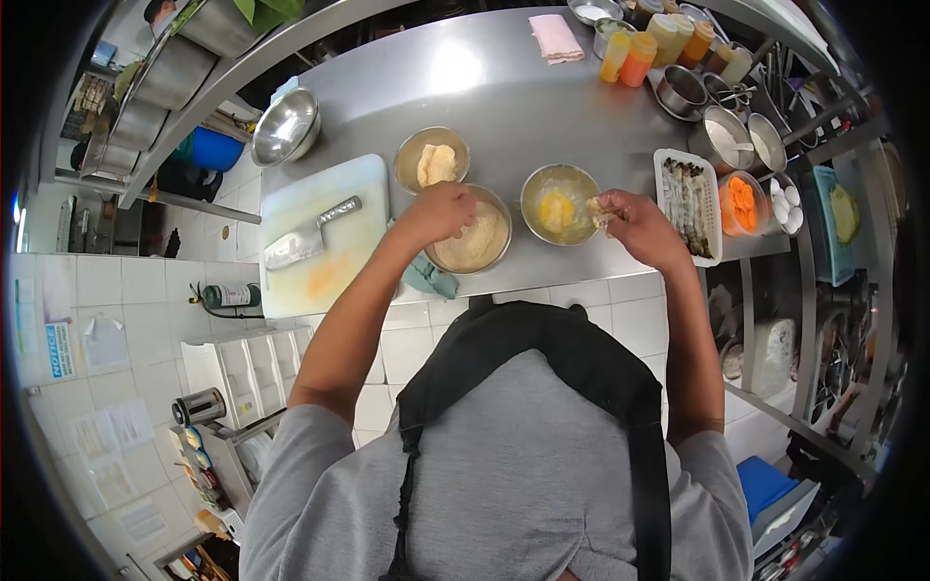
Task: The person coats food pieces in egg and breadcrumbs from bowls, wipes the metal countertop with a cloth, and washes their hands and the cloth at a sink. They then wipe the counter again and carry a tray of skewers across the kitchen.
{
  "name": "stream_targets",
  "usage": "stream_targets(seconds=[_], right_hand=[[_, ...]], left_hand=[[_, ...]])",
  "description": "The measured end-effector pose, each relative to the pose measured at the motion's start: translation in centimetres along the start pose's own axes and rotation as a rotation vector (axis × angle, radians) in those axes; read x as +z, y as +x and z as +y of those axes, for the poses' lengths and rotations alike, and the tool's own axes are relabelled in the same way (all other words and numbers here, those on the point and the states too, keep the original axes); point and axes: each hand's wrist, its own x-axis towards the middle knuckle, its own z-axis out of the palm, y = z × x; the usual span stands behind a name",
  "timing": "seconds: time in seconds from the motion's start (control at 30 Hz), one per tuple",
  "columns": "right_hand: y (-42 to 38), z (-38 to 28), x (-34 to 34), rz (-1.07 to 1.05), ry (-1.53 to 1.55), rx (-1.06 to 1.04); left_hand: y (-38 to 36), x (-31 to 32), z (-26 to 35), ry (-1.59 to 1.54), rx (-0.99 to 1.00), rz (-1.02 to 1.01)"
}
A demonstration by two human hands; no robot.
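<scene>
My left hand is over the near rim of a metal bowl of pale crumbs, its fingers curled together. What they hold, if anything, is hidden. Behind it, another metal bowl contains pale, crumb-coated pieces. To the right is a metal bowl with yellow beaten egg inside. My right hand is at that bowl's right rim, thumb and fingers pinched, with a lumpy pale coating at the fingertips; a piece between them cannot be made out. A white basket of raw shrimp stands right of this hand.
A knife lies on the white cutting board at left, near an empty metal bowl. A green cloth hangs at the table's front edge. Sauce bottles, metal pots and an orange-filled tub crowd the right.
</scene>
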Motion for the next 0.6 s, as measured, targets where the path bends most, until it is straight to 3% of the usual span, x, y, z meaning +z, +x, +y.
stream_targets(seconds=[0.03,0.1,0.17,0.23,0.33,0.43,0.5,0.6], right_hand=[[0.0,-0.1,0.1,0.000,-0.002,-0.009],[0.1,-0.2,0.2,0.004,-0.008,-0.025],[0.2,-0.4,0.3,-0.005,-0.039,-0.038],[0.7,-1.4,0.2,-0.012,-0.066,-0.048],[0.4,-2.5,-0.1,-0.014,-0.068,-0.019],[0.6,-1.8,0.0,-0.003,-0.036,-0.003],[0.7,-1.7,0.1,-0.001,-0.025,-0.011],[0.7,-1.5,0.6,0.036,0.007,-0.051]], left_hand=[[-0.1,0.2,0.5,-0.093,-0.076,0.024],[4.4,4.0,-6.6,0.458,0.294,-0.002],[5.2,6.9,-8.2,0.364,0.215,-0.024],[3.6,7.8,-5.0,-0.370,-0.298,-0.023],[2.8,5.5,-4.5,-0.224,-0.142,0.101],[0.9,7.0,-4.8,0.410,0.162,0.344],[-0.2,8.1,-4.3,0.634,0.215,0.426],[-0.3,7.8,-3.1,0.576,0.059,0.329]])
